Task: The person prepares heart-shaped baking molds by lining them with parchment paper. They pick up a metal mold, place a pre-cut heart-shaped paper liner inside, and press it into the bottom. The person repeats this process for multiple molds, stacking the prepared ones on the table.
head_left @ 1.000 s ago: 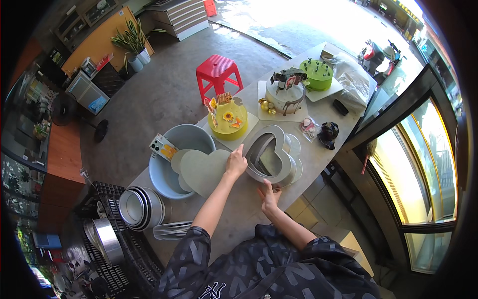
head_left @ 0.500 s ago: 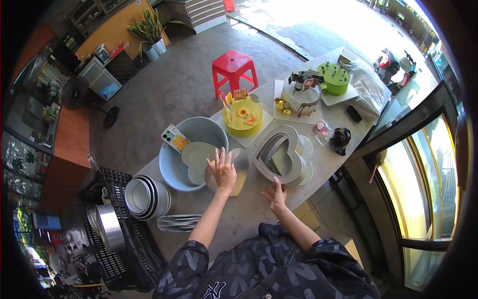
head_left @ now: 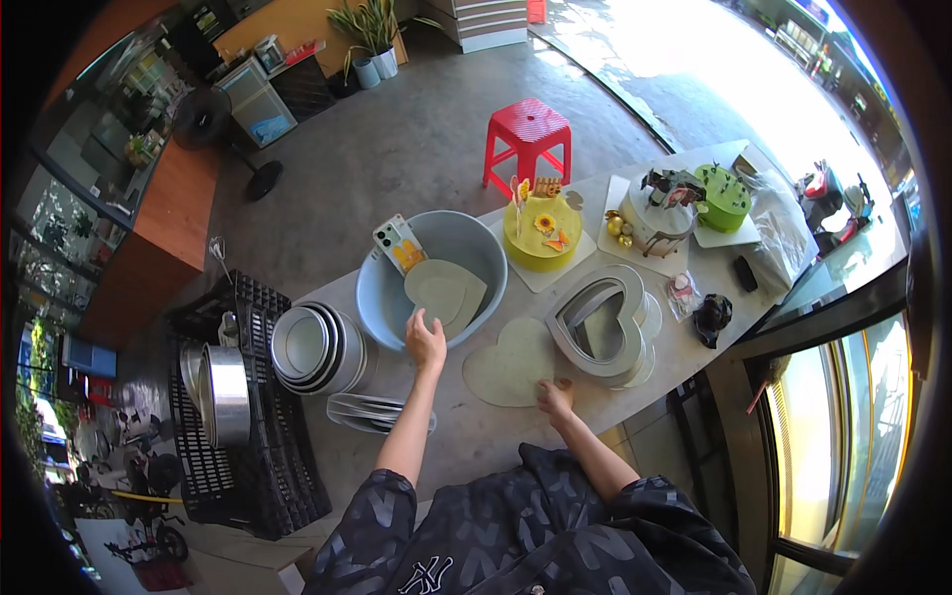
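A flat, pale heart-shaped plate [head_left: 508,359] lies on the grey table. My right hand [head_left: 556,398] has its fingers closed at the plate's right edge. My left hand [head_left: 426,343] is over the near rim of the light blue basin [head_left: 372,307], fingers loosely bent and apart, with nothing seen in them. Just beyond its fingertips, another heart-shaped plate [head_left: 448,295] rests inside the basin; whether they touch it I cannot tell. A phone [head_left: 400,245] leans against the basin's far left wall. Right of the plate stand nested heart-shaped cake pans [head_left: 623,365].
Nested round cake pans [head_left: 337,352] and a stack of flat metal pieces [head_left: 369,413] sit at the left, beside a black crate [head_left: 283,476]. Farther back are a yellow cake [head_left: 542,238], a white cake [head_left: 654,226], a green cake [head_left: 723,203] and a red stool [head_left: 531,124].
My left hand has moved off the blurred heart-shaped plate to the basin's near rim. That plate now lies flat on the table, and my right hand has closed at its edge. The view has shifted.
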Demonstrator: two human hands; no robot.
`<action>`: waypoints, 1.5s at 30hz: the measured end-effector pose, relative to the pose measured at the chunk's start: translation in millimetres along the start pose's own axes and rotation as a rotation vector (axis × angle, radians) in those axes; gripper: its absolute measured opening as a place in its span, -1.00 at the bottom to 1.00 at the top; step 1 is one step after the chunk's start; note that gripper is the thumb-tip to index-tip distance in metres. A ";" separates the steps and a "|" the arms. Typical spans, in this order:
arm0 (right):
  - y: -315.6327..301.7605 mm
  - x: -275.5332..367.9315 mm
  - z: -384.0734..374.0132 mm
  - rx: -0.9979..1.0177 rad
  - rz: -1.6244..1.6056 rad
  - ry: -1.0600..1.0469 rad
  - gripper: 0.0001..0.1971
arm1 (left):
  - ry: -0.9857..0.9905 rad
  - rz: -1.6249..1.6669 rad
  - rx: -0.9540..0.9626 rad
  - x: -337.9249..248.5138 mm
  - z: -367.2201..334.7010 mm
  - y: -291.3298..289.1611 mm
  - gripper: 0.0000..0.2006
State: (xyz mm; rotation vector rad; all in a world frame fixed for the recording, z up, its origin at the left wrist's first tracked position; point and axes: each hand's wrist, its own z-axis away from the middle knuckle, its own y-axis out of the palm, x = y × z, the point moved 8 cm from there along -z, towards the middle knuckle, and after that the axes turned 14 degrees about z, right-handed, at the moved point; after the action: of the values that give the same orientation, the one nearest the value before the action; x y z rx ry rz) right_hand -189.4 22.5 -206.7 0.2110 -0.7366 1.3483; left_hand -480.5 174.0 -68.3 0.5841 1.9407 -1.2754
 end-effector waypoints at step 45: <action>-17.0 26.9 -39.7 -0.001 0.088 -0.279 -0.82 | -0.131 0.371 0.469 -24.9 93.3 35.1 -0.79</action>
State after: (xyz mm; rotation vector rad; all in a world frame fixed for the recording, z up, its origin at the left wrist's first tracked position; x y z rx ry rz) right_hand -158.3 61.6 -216.5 0.3751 -0.9895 1.4175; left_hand -409.7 103.4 -92.0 1.0118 1.3449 -1.4814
